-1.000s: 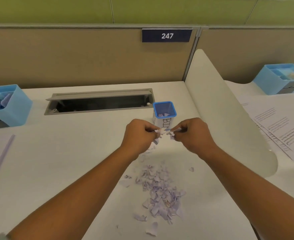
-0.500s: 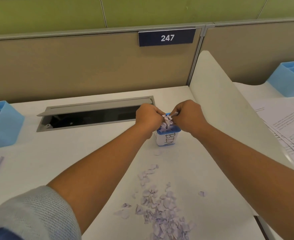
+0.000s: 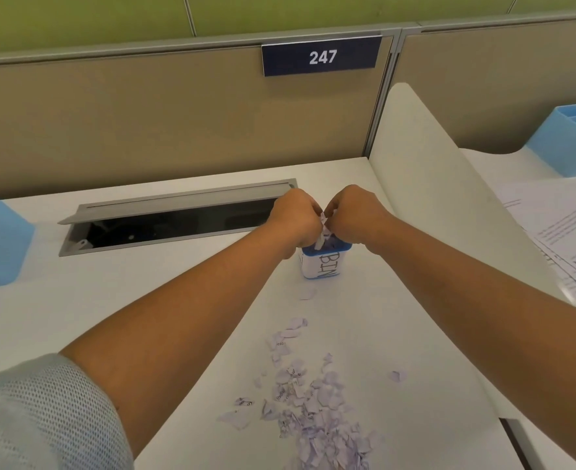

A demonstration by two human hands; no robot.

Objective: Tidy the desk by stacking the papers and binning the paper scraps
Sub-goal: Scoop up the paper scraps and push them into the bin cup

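Step in hand: binning the paper scraps.

The left hand (image 3: 296, 218) and right hand (image 3: 354, 215) are held knuckle to knuckle, both with fingers curled, pinching a shared clump of scraps (image 3: 323, 221) between them. One strip of the clump hangs down into the mouth of the small blue-rimmed bin (image 3: 324, 268), which stands directly beneath the hands. Whether either hand touches its rim cannot be told.

The main scrap pile (image 3: 313, 412) lies on the desk (image 3: 178, 300) nearer the person than the hands, between the two forearms. A few strays lie between pile and bin, one just in front of the bin. The printed papers (image 3: 564, 239) lie well to the right of the right hand, beyond the curved divider (image 3: 425, 184), fanned loosely rather than squared.

Assessment: the task looks partly done. Most scraps are on the desk and the papers appear unstacked.

Next move, as judged: loosen both pinches squarely over the bin mouth so that the clump drops inside. The mouth is narrow and light pieces may spill, so the release should be low and central, followed by a further gather from the pile
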